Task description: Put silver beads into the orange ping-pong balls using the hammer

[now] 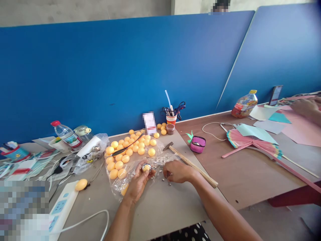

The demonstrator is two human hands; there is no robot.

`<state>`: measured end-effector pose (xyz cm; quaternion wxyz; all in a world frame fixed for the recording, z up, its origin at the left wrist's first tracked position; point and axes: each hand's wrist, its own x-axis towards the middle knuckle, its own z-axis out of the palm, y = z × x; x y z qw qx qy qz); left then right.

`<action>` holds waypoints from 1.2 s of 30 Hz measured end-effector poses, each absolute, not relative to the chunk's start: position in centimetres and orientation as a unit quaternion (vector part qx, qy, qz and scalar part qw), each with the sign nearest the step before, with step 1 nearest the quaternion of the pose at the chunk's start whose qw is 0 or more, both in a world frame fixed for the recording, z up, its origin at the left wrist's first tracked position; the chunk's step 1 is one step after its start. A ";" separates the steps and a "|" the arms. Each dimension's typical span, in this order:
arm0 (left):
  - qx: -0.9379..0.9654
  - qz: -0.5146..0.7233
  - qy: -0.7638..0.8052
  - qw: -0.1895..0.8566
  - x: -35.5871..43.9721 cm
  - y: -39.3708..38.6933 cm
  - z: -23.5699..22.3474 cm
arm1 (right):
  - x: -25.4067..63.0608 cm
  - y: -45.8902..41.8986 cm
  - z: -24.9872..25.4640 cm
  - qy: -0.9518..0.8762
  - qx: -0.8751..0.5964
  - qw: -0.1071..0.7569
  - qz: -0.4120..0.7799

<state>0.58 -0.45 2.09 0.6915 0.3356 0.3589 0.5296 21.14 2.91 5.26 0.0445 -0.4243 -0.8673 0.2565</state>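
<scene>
In my left hand (137,187) is an orange ball (146,168) with a shiny, beaded-looking covering on part of it; the fingers are curled around it. My right hand (177,171) is beside it on the right, fingers bent down to the table among small silvery beads (163,179). Whether a bead is between those fingertips I cannot make out. Behind my hands lies a clear plastic bag (114,184), with many orange balls (129,152) on and around it. A dark, thin strap-like strip (127,147) crosses the balls. A wooden-handled hammer (193,165) rests right of my right hand.
On the left are a white power strip (60,207), a red-capped bottle (67,135) and tangled cables. Toward the back stand a cup of tools (171,118) and a small jar (170,129). A purple pouch (198,144), a pink fan (240,137) and a co-worker's hand (304,108) are rightward.
</scene>
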 end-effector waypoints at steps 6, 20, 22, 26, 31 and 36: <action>0.332 0.523 0.369 0.692 0.6 -0.5 2.0 | 20.2 2.7 4.4 -0.877 -0.422 0.088 0.212; 0.415 0.495 0.422 0.637 0.4 -0.3 1.2 | 17.9 3.1 3.6 -0.543 -0.338 0.417 0.646; 0.415 0.495 0.416 0.640 0.4 -0.3 1.1 | 17.6 3.1 3.4 -0.516 -0.327 0.416 0.674; 0.397 0.510 0.378 0.663 0.7 -0.3 1.3 | 17.4 3.2 3.1 -0.493 -0.315 0.409 0.700; 0.398 0.507 0.380 0.663 0.7 -0.2 1.0 | 17.1 3.2 2.7 -0.494 -0.350 0.432 0.669; 0.432 0.497 0.417 0.626 0.3 -0.1 0.3 | 16.8 2.8 2.9 -0.525 -0.358 0.440 0.635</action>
